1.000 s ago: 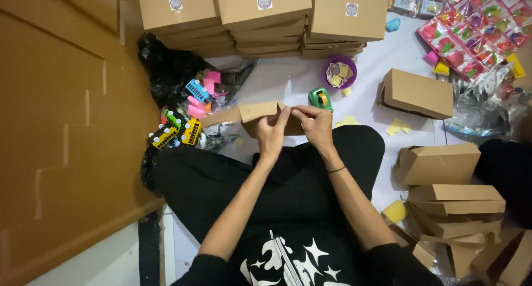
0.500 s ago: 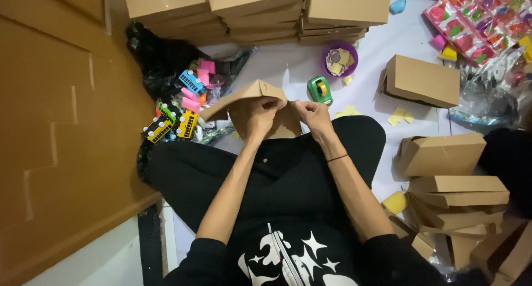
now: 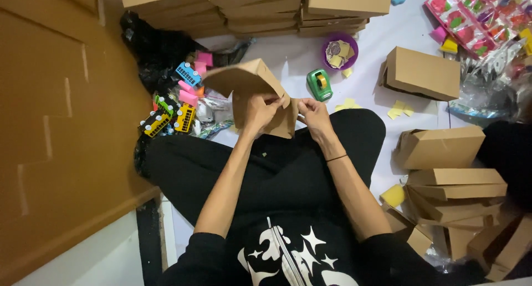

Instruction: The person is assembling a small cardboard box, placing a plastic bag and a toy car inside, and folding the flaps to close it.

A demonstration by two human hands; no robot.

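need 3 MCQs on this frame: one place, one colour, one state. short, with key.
1. Where is the green tape dispenser?
A. on the white floor below the purple bowl
B. in the person's lap
C. on the stacked boxes

2. What colour are the trousers?
A. white
B. black
C. red

3. What state is the cardboard box in?
A. lying flat on the floor
B. lifted, gripped by left hand and right hand
C. taped shut on a pile

Key: 1 A, it sits just below the bowl; 2 B, both legs are black; 3 B, both hands grip its lower edge.
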